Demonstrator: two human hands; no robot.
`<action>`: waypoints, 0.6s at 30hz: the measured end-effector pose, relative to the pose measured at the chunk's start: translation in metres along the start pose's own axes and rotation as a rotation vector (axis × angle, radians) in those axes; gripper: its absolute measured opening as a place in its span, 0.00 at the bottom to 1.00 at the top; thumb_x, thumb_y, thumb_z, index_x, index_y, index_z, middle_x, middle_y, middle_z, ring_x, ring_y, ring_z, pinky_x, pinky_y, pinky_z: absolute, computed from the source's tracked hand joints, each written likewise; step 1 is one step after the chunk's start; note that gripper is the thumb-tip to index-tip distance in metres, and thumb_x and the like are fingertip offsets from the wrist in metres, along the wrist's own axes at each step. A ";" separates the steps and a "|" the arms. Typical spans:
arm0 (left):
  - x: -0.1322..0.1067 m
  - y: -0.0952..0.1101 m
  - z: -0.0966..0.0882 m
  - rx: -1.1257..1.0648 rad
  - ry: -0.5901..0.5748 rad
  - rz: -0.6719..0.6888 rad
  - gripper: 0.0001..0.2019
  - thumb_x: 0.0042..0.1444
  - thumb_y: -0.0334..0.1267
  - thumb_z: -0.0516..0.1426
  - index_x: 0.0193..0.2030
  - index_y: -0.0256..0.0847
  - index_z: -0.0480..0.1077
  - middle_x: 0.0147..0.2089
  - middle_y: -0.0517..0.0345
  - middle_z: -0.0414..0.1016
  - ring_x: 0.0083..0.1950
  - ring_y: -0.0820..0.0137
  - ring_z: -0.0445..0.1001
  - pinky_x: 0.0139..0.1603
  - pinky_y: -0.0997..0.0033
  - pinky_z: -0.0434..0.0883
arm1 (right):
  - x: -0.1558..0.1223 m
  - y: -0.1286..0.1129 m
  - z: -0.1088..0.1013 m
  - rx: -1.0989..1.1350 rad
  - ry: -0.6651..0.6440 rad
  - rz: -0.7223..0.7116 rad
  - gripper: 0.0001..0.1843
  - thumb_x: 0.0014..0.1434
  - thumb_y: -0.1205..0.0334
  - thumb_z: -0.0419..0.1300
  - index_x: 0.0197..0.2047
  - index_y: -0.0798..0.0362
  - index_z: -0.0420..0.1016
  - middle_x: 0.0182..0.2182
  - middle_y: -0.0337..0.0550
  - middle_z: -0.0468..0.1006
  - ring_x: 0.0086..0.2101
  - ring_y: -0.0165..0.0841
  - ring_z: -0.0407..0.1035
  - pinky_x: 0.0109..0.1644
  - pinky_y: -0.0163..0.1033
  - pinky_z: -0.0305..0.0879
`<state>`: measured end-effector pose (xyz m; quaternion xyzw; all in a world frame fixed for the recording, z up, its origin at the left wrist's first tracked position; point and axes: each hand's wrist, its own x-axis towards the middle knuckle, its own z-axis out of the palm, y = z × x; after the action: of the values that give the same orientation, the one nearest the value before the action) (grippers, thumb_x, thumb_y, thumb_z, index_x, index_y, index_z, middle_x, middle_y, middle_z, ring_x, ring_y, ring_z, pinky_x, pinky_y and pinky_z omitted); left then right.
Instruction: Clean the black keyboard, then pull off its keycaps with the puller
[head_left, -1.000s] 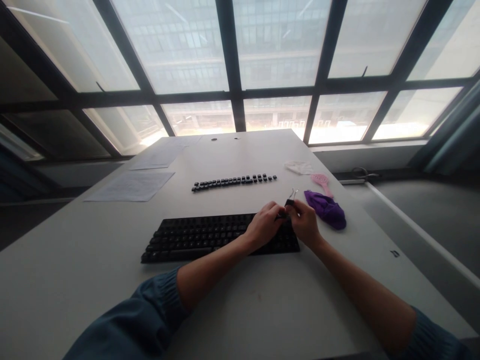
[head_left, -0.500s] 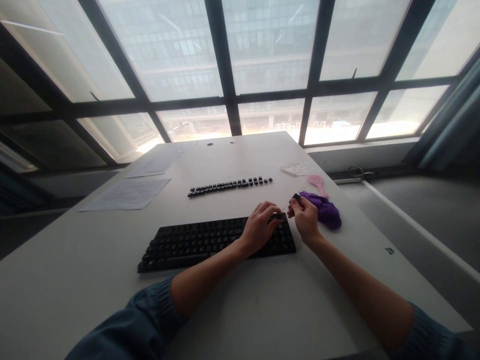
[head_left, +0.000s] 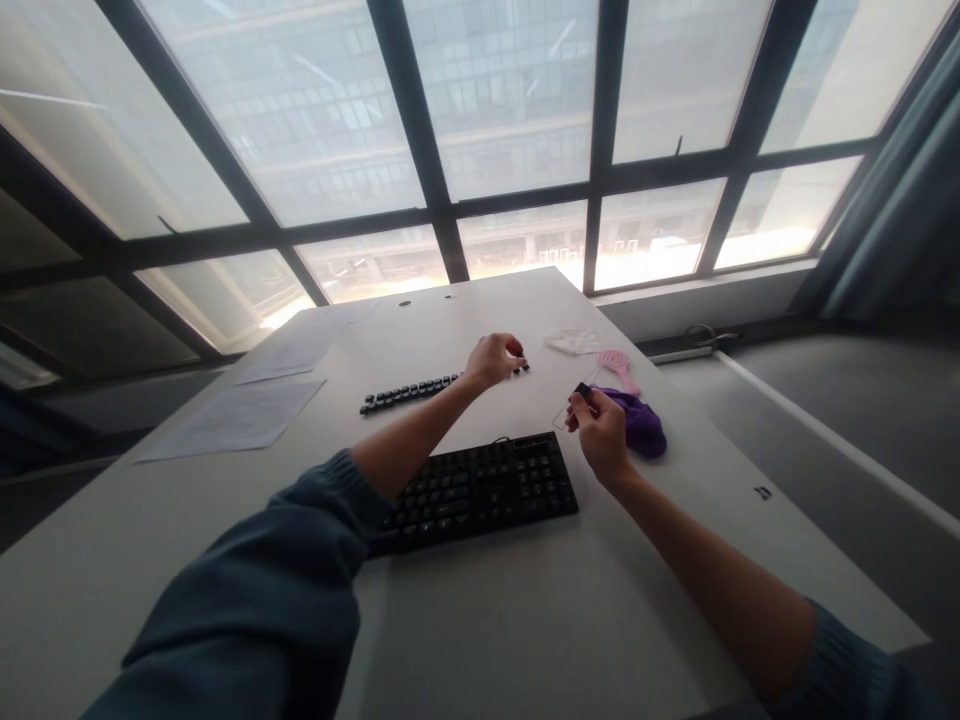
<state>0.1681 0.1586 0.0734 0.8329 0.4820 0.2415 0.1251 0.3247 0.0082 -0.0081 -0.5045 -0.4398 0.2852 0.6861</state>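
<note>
My left hand (head_left: 495, 360) is over the right end of a row of loose black keycaps (head_left: 409, 393), its fingertips pinched on a small dark keycap (head_left: 523, 356). Whether that keycap touches the table I cannot tell. My right hand (head_left: 600, 432) is closed around a keycap puller with a black handle (head_left: 583, 391) and thin wire loops, held above the table by the keyboard's far right corner. The black keyboard (head_left: 487, 490) lies below both hands, its left part hidden by my left forearm. Along its far edge, the right end shows no caps.
Right of the keyboard lie a purple cloth pouch (head_left: 641, 425), a pink hairbrush (head_left: 616, 366) and a crumpled clear plastic bag (head_left: 571, 342). Printed sheets (head_left: 232, 420) cover part of the table's left side. Large windows (head_left: 510, 100) stand beyond the table (head_left: 450, 640).
My left hand has moved from the keyboard's far right corner forward and left to the keycap row. My right hand still holds the puller in nearly the same place. The view has shifted slightly.
</note>
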 end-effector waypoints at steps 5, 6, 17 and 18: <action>0.051 -0.011 0.042 0.064 -0.105 -0.055 0.10 0.48 0.36 0.66 0.38 0.36 0.79 0.40 0.51 0.81 0.40 0.67 0.76 0.46 0.69 0.72 | 0.006 0.000 -0.002 0.012 0.017 0.013 0.16 0.60 0.50 0.59 0.29 0.53 0.69 0.21 0.39 0.72 0.20 0.29 0.66 0.24 0.35 0.63; 0.057 -0.013 0.049 0.071 -0.120 -0.060 0.10 0.47 0.35 0.66 0.38 0.36 0.79 0.39 0.51 0.81 0.40 0.67 0.76 0.46 0.69 0.72 | 0.007 0.000 -0.002 0.014 0.018 0.018 0.16 0.60 0.50 0.59 0.29 0.53 0.69 0.20 0.38 0.72 0.20 0.29 0.66 0.24 0.34 0.63; 0.085 -0.034 0.082 0.066 -0.216 -0.123 0.14 0.43 0.34 0.68 0.39 0.38 0.78 0.40 0.50 0.81 0.42 0.63 0.77 0.46 0.66 0.72 | 0.009 -0.002 -0.002 0.025 0.001 0.045 0.16 0.61 0.51 0.59 0.29 0.53 0.69 0.22 0.38 0.72 0.21 0.29 0.66 0.25 0.34 0.62; 0.084 -0.034 0.083 0.058 -0.214 -0.126 0.14 0.43 0.34 0.68 0.39 0.38 0.78 0.40 0.50 0.81 0.42 0.63 0.77 0.46 0.66 0.72 | 0.009 -0.002 -0.002 0.023 0.005 0.039 0.16 0.61 0.51 0.59 0.29 0.53 0.69 0.22 0.38 0.72 0.21 0.29 0.66 0.25 0.34 0.62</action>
<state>0.2212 0.2509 0.0116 0.8252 0.5241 0.1287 0.1665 0.3308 0.0146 -0.0038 -0.5057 -0.4247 0.3023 0.6874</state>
